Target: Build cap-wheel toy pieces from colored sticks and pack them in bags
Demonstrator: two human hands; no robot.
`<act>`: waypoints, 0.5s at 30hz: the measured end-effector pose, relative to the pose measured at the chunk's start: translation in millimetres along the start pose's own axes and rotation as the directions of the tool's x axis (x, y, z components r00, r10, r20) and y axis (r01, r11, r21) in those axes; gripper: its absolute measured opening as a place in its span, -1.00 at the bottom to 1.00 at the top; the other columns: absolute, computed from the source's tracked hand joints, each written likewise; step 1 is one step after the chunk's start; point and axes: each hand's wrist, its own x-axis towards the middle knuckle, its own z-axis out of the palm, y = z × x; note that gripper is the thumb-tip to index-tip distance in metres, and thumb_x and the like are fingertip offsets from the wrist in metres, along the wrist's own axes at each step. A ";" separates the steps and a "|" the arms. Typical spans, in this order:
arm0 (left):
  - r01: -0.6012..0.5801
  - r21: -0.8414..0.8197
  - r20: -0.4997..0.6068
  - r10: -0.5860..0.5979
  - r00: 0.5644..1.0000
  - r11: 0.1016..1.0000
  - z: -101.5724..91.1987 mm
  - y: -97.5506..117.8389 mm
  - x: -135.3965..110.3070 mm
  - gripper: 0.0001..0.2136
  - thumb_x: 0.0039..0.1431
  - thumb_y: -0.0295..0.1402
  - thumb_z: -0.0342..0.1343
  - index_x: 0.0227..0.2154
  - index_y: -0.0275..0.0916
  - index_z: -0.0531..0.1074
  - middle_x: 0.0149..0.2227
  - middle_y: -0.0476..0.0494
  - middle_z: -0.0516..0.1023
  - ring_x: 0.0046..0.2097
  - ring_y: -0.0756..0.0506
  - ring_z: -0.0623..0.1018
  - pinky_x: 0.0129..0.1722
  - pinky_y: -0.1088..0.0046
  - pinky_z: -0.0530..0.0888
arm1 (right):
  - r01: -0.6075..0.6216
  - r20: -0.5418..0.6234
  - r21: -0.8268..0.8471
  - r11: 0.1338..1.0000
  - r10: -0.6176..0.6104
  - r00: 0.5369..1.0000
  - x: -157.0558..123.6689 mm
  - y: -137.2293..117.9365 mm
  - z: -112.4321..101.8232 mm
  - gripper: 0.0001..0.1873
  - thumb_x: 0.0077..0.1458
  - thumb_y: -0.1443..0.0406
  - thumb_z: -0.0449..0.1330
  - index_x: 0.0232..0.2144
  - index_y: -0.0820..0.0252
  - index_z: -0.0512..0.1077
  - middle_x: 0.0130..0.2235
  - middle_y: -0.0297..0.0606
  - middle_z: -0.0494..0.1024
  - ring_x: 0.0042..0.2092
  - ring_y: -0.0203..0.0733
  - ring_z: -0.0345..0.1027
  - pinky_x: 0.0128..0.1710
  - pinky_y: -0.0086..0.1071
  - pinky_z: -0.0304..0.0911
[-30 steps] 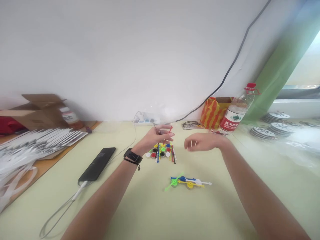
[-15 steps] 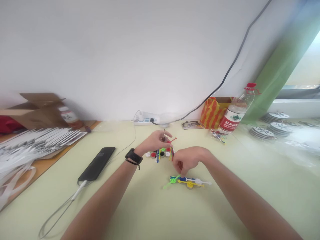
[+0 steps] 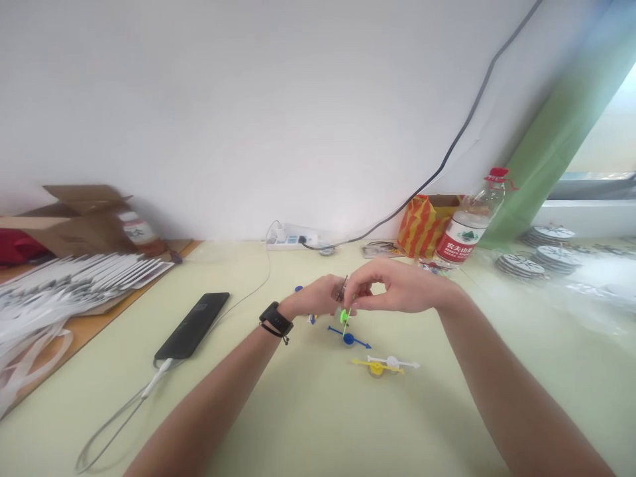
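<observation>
My right hand [image 3: 392,285] is raised above the table, thumb and fingers pinched on a bright green arrow spinner [image 3: 344,317], which hangs below the fingertips. Just left of it, my left hand [image 3: 322,296] is closed and partly hidden, and a thin dark stick [image 3: 342,287] pokes up from its fingers. A blue arrow spinner [image 3: 349,339] lies on the table under both hands. Nearer to me, a yellow arrow spinner [image 3: 376,368] overlaps a white arrow spinner [image 3: 392,362]. Other small coloured pieces are mostly covered by my left hand.
A black phone [image 3: 193,326] on a white cable lies to the left, near stacked white pieces [image 3: 99,278] and a cardboard box [image 3: 69,228]. Along the wall are a power strip [image 3: 293,240], a striped bag [image 3: 420,224] and a large bottle [image 3: 464,228]. Stacked discs [image 3: 521,265] stand right.
My right hand has lifted and moved away from me, taking the green spinner off the group. The blue spinner now lies apart, farther left. My left hand has shifted slightly right, closer to the right.
</observation>
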 end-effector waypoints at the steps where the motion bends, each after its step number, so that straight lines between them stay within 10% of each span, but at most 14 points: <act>1: -0.004 -0.035 -0.003 0.004 1.000 0.999 2.5 -0.9 0.5 -0.81 0.05 -0.30 0.32 -0.29 -0.26 0.54 -0.38 -0.09 0.61 -0.37 -0.09 0.58 -0.44 0.48 0.44 | 0.001 -0.039 -0.009 1.000 -0.001 0.999 -2.6 -1.8 -2.9 -0.82 0.16 0.32 0.20 -0.26 0.05 0.62 -0.29 -0.33 0.67 -0.28 -0.20 0.50 -0.27 -0.37 0.37; 6: 0.093 -0.100 -0.008 -0.094 0.996 0.991 11.0 -3.3 0.5 -0.60 0.02 -0.17 0.39 -0.12 -0.26 0.52 -0.38 -0.11 0.61 -0.39 -0.09 0.62 -0.41 0.44 0.49 | 0.009 -0.318 -0.010 1.000 -0.012 0.948 -17.3 -4.1 -17.3 -0.87 0.15 0.26 0.24 -0.29 0.06 0.61 -0.30 -0.29 0.65 -0.28 -0.15 0.49 -0.27 -0.30 0.40; 12: 0.028 -0.035 -0.006 -0.028 1.000 0.999 12.5 0.0 1.9 -0.56 0.03 -0.10 0.39 -0.09 -0.23 0.54 -0.29 -0.14 0.63 -0.41 -0.04 0.59 -0.43 0.48 0.45 | -0.076 -0.762 -0.040 0.996 0.019 0.648 -39.4 8.5 -36.2 -0.90 0.16 0.22 0.28 -0.33 0.09 0.57 -0.29 -0.22 0.61 -0.32 -0.10 0.45 -0.40 -0.25 0.35; 15: 0.026 -0.032 0.001 -0.026 1.000 0.999 12.8 2.3 2.4 -0.55 0.05 -0.09 0.37 -0.07 -0.24 0.53 -0.27 -0.16 0.65 -0.40 -0.04 0.60 -0.42 0.48 0.46 | -0.180 -0.722 -0.074 0.981 0.072 0.688 -44.1 16.6 -40.2 -0.89 0.15 0.21 0.28 -0.36 0.09 0.56 -0.36 -0.23 0.59 -0.38 -0.13 0.42 -0.45 -0.27 0.31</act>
